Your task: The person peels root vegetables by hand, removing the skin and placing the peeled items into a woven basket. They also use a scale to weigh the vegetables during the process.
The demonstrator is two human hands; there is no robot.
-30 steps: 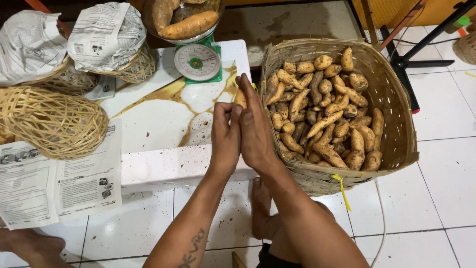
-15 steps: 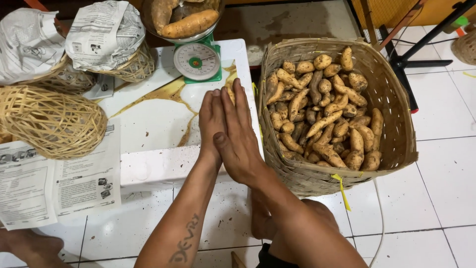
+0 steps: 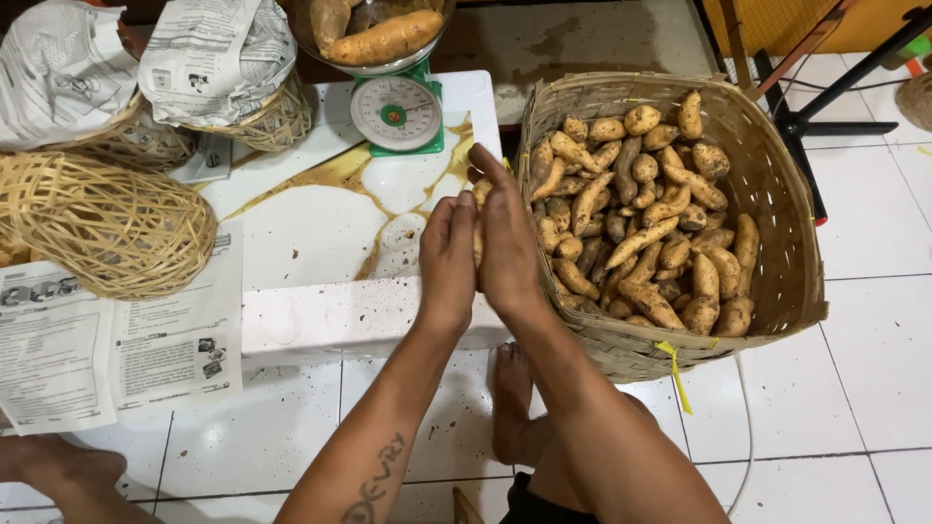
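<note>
Nearest, at the bottom edge, the person's two forearms rise from the lap, with a bare foot [image 3: 512,403] on the white tiled floor [image 3: 854,388] between them. Further up, the left hand [image 3: 449,260] and the right hand [image 3: 507,243] are pressed palm to palm, fingers straight, over the edge of a low white table [image 3: 320,243]. Between the palms a sliver of a sweet potato [image 3: 481,194] seems to show near the fingertips, though the hands hide most of it, so I cannot tell how it is held.

Just right of the hands stands a large woven basket [image 3: 777,243] filled with dirt-flecked sweet potatoes [image 3: 641,238]. To the left, a sheet of newspaper [image 3: 107,340] hangs over the table's near edge, and an open-weave wicker basket [image 3: 97,223] rests on it.

Beyond the hands, a green kitchen scale [image 3: 396,114] bears a pan with more sweet potatoes. At the far left are two baskets lined with newspaper [image 3: 209,58].
</note>
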